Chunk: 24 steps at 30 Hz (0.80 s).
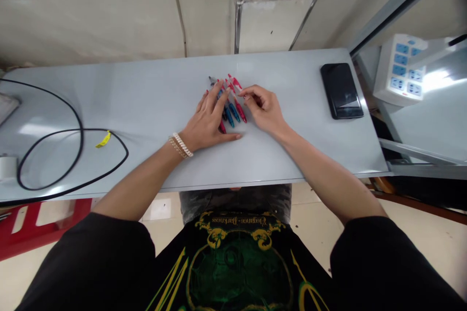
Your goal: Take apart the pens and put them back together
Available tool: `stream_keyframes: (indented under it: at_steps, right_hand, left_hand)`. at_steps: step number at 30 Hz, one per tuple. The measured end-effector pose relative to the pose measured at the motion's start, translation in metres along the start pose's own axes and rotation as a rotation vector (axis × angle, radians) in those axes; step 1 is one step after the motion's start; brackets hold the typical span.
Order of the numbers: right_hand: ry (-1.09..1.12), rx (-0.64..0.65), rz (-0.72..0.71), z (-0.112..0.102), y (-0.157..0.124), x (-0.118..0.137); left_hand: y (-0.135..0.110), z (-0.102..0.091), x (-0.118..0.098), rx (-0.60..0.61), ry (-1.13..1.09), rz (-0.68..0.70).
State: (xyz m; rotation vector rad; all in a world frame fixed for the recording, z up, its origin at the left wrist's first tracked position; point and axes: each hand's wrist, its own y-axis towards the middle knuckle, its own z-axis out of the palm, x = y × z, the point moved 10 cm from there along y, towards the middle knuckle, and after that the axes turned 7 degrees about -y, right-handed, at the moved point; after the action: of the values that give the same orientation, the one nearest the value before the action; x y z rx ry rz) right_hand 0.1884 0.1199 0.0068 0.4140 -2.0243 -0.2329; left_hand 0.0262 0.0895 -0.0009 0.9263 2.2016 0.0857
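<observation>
I read left hand (208, 117) splayed over the red and blue pens (229, 113), right hand (264, 108) fingertips on them, hands just apart; pens all bunched at 12 o'clock on the counter (146, 102).

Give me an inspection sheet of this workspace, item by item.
Surface: pale grey tabletop, flat, with patches of glare.
Job's things: red and blue pens, fanned close together, partly under the hands.
Clutter: black smartphone lying towards the right end.
Hands: left hand spread flat across the pens, bracelets at its wrist; right hand with curled fingers at the pens' far tips, grip unclear.
Cables: black cable looped at the left, with a yellow tag on it.
Surroundings: white power strip with blue sockets at the right; concrete wall behind.
</observation>
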Motion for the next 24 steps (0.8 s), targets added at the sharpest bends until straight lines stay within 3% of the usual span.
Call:
stream_keyframes:
  at_steps: [7,14,24]
  right_hand:
    - [0.119,-0.092,0.101,-0.005,0.007,-0.017]
    - [0.244,-0.195,0.182,-0.007,0.011,-0.035]
    - [0.395,-0.192,0.190,-0.005,0.011,-0.029]
  left_hand:
    - [0.003,0.001,-0.002,-0.029,0.008,-0.009]
    - [0.016,0.021,-0.021,0.020,0.134,-0.069]
    - [0.035,-0.004,0.011,0.151,0.176,-0.069]
